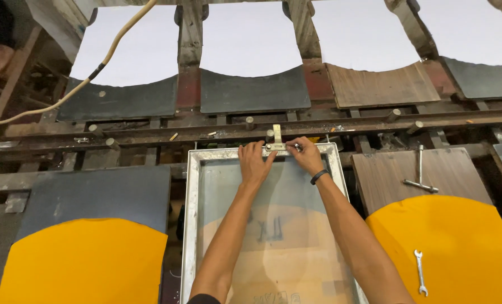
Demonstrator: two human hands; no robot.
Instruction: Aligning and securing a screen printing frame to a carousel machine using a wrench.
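A metal-framed printing screen [191, 225] lies flat before me over a board. At the middle of its far rail sits a small metal bracket [277, 141] with an upright tab. My left hand [254, 163] rests on the rail, fingers pressing the bracket's left end. My right hand [307, 155], with a dark band on the wrist, pinches the bracket's right end, where a small fastener shows. Both forearms stretch over the screen's mesh, which shows faint dark marks.
Yellow fabric pieces [87, 259] [448, 247] lie on boards left and right. A wrench [420, 273] rests on the right fabric, and a T-shaped tool [420, 171] on the wooden board beyond. Across the far side runs a metal rail [149, 135] with pegs, white fabric behind it, a hose [93, 73] at left.
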